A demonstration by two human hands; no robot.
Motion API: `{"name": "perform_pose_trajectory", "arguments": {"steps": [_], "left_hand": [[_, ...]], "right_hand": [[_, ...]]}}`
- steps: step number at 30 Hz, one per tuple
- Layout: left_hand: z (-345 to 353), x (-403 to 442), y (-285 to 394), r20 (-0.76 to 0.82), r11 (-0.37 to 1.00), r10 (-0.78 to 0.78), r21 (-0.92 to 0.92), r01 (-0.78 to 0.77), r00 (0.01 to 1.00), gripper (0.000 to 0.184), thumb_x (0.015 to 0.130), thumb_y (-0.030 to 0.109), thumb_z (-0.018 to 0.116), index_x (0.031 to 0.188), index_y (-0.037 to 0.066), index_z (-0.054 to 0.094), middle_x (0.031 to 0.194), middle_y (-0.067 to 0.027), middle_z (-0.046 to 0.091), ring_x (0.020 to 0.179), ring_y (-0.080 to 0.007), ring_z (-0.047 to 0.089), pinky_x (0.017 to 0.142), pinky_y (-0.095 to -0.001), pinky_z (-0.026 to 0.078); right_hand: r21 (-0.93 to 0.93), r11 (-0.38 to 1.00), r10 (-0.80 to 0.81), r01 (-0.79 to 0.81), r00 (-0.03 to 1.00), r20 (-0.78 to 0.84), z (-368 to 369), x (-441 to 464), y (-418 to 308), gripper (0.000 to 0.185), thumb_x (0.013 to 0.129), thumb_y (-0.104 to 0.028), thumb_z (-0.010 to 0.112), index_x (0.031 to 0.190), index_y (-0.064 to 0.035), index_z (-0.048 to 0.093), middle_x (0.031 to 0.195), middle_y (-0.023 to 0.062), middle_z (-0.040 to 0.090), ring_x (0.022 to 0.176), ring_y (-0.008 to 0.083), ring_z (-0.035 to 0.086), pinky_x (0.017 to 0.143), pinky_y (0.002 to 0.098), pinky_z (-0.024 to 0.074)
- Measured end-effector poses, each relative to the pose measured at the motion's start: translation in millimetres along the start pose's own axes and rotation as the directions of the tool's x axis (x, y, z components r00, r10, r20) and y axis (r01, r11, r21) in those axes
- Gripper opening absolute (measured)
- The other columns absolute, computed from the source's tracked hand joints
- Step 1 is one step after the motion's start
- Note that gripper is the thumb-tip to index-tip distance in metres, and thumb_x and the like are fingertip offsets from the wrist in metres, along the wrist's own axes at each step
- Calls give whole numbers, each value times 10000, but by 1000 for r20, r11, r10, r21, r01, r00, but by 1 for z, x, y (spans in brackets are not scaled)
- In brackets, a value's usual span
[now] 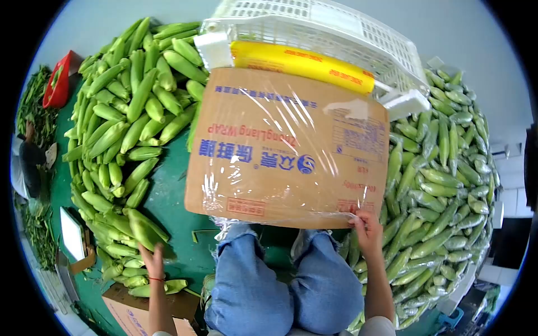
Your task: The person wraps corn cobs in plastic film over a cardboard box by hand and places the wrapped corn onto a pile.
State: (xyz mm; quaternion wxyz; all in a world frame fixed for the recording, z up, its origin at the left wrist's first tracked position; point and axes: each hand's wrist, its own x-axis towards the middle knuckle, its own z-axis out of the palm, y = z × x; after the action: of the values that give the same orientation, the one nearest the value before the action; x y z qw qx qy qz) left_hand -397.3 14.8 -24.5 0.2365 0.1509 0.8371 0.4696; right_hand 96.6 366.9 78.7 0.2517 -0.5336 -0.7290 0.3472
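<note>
On the left, my left hand (152,262) has its fingers around the lower end of a green ear of corn in its husk (143,231), at the near end of a big heap of unwrapped corn (120,123). My right hand (367,228) pinches the edge of clear plastic wrap (291,196) at the near right corner of a cardboard box (269,117). The wrap lies stretched over the box top, shiny and creased. It comes from the side of a yellow roll of wrap (302,66) held between white end supports.
A white plastic crate (319,22) stands behind the roll. Film-wrapped corn (443,190) is heaped on the right. At the left are a red container (59,81), a pale flat-topped device (72,232) and another person (32,162). Another cardboard box (131,308) sits below my left hand.
</note>
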Motion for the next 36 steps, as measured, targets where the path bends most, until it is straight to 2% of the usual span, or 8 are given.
{"name": "perform_pose_trajectory", "arguments": {"steps": [3,6,10,13,16,23,25,36], "left_hand": [[73,8,189,195,884,455,23,-467,869,662,706,73,722,1309,31,452,1126,-155,564,985,-256,574,863,-347,484],[175,-18,319,585,56,791,221,-974,178,646,592,278,811,1206,233,615,1047,-66,594,959,-243,586,769,-374,497],[269,-38,346,744,7,667,45,-999,38,623,674,335,774,1267,278,587,1040,-66,595,957,-252,611,780,-373,507],[285,-28,341,798,88,602,-56,-995,8,615,702,339,758,1284,252,579,1062,-87,605,938,-272,626,779,-388,518],[292,-17,327,730,75,678,-179,-981,-81,612,709,332,757,1270,160,584,1144,-115,607,969,-284,631,828,-400,523],[196,1,229,579,138,794,128,-982,187,213,764,188,745,951,104,687,1093,-99,647,1040,-260,626,901,-374,511],[188,13,275,440,625,647,163,-763,623,146,744,105,746,869,70,680,898,-107,679,904,-277,672,794,-403,548],[248,-43,324,861,198,390,269,-943,327,599,891,429,553,1312,9,483,1280,-219,546,1125,-375,573,913,-503,468]], "right_hand": [[-195,969,-155,154,988,12,-1,5,-31,79,916,-79,580,884,-24,626,860,83,670,863,227,599,807,331,475],[-181,979,-89,87,996,-1,3,2,-34,73,904,-89,594,885,-29,632,793,63,680,831,230,620,769,335,481],[-230,969,132,-86,972,195,-21,0,-56,129,898,-84,586,1013,-33,616,867,89,685,789,276,673,736,344,516],[541,835,-10,-103,979,202,-42,8,-78,153,931,-115,566,1034,-15,619,936,91,701,863,249,678,814,318,519],[125,918,-378,376,926,-9,10,65,-79,259,930,-195,590,1123,-23,608,1122,80,660,1053,223,614,919,375,473],[-516,727,-551,452,833,-48,56,119,-75,409,786,-414,686,1005,-73,627,994,65,610,872,260,602,720,379,485],[-513,704,-597,492,801,-50,54,127,-76,384,769,-414,695,944,-77,639,916,51,593,813,245,601,671,370,496],[-397,903,76,165,847,526,32,127,-95,409,912,-490,549,943,-90,634,750,158,636,720,361,656,584,450,519]]}}
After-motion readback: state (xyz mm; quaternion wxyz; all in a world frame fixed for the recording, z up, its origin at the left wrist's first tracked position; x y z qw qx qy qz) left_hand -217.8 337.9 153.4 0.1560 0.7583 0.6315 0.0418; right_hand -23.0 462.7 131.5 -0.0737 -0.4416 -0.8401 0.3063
